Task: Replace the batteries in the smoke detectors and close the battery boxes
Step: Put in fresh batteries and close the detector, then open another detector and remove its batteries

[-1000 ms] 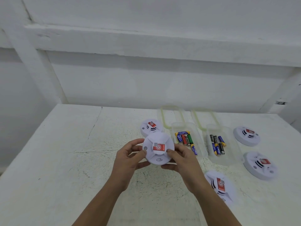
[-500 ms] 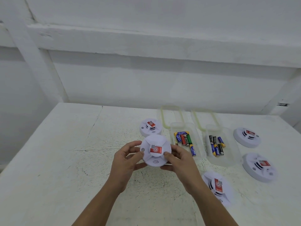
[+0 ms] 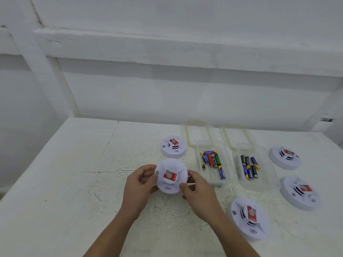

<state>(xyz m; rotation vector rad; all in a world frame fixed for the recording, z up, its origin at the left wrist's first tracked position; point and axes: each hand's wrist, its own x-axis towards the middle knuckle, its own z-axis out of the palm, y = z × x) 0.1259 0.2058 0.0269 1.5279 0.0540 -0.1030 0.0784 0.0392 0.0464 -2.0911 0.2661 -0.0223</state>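
left hand (image 3: 141,184) and right hand (image 3: 198,190) both on one white smoke detector (image 3: 171,176), held up off the bench (image 3: 74,182) near its middle, face tilted toward the camera. left grip: thumb laid on the left rim beside a small grey button, fingers curled round behind the housing. right grip: thumb tip pressed on the lower right rim, fingers curled round the right edge. red label on the raised centre cap, vent slots below it. battery door not visible from this side. just behind the held unit, a second detector (image 3: 173,146) lies face up on the bench, close but apart. to the right of the hands, two clear open boxes side by side: left box (image 3: 211,176) holds a loose mixed pile of batteries (image 3: 211,160), blue, red, green, yellow; right box (image 3: 265,175) holds a smaller row of batteries (image 3: 248,167), black and blue. two clear lids with green seals lie behind them, left lid (image 3: 196,132) and right lid (image 3: 235,136), touching the back ends of the boxes. three more detectors face up: near-right detector (image 3: 248,217) beside the right forearm, far-right detector (image 3: 284,157), and edge detector (image 3: 298,192) between those two, toward the bench's right side. white painted wall (image 3: 167,93) behind.
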